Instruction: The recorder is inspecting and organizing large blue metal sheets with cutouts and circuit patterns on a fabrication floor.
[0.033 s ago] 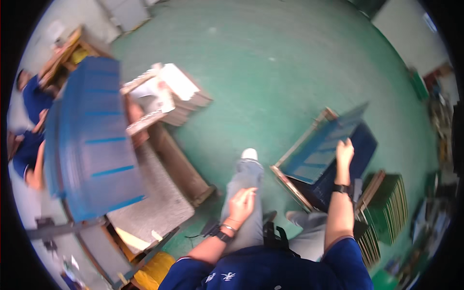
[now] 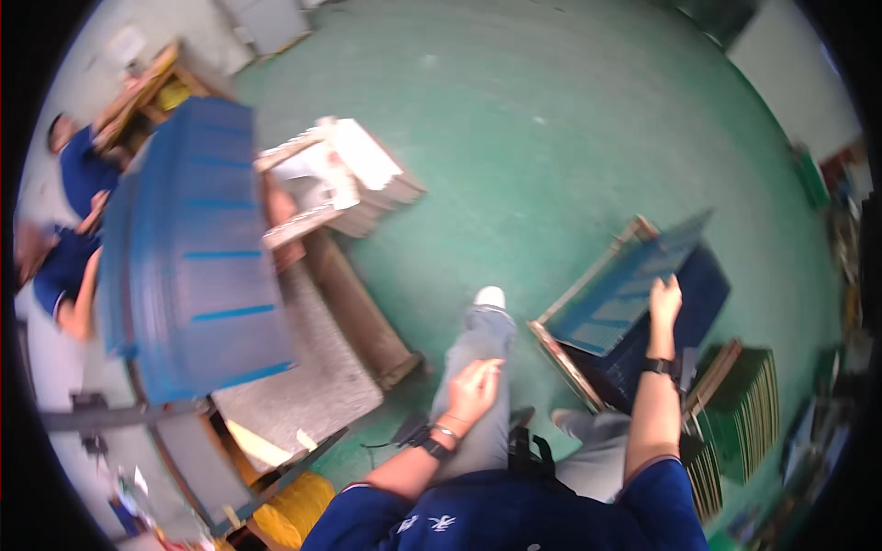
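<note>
On the right, my right hand is closed at the upper edge of a thin blue panel with paler stripes. This panel leans inside a wooden-edged crate, against a dark blue panel behind it. My left hand hangs in front of my leg, away from the crate. Its fingers are curled together, and whatever may be between them is too small to make out.
A large ribbed blue sheet stands at the left above a grey worktop. Beyond it is a stack of white-topped boards. Green boards stand right of me. Two people in blue shirts work at far left.
The whole view has shifted, so the scene sits a little further right and slightly lower on the right. The blue panel's top corner dips slightly. My hands keep nearly the same pose.
</note>
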The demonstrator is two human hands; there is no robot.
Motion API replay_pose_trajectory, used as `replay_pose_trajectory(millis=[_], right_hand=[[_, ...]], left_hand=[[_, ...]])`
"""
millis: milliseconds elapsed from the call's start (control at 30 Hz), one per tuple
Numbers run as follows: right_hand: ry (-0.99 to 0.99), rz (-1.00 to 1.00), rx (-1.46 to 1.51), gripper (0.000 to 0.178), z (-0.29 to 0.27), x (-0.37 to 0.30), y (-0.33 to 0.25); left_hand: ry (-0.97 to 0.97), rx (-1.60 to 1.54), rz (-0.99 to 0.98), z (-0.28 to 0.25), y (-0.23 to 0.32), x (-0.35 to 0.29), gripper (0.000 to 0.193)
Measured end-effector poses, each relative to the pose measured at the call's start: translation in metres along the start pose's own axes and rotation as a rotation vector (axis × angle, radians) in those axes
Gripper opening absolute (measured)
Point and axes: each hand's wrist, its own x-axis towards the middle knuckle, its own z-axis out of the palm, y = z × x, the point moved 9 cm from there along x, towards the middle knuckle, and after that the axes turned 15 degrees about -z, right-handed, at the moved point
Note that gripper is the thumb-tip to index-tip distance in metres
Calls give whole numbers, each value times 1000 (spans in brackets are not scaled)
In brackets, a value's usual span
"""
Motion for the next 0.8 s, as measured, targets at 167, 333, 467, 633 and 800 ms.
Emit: replay_pose_trajectory(millis=[167,333,467,633,800], right_hand=[[-158,281,317,51,47,-39,27],[-293,196,595,49,42,-91,-13],[-440,105,628,43,28,-136,-29],[-403,162,605,42,-13,-169,4],[-354,136,612,38,-51,-196,37]], left_hand=[[-2,-2,24,7,-6,-4,16],[-115,-160,-61,1,-13,-4,19],[-297,-343,-242,-22,-18,-14,22],[-255,-254,-131,-80,-7,-34,22],[-145,-258,-143,-140,25,-56,23]])
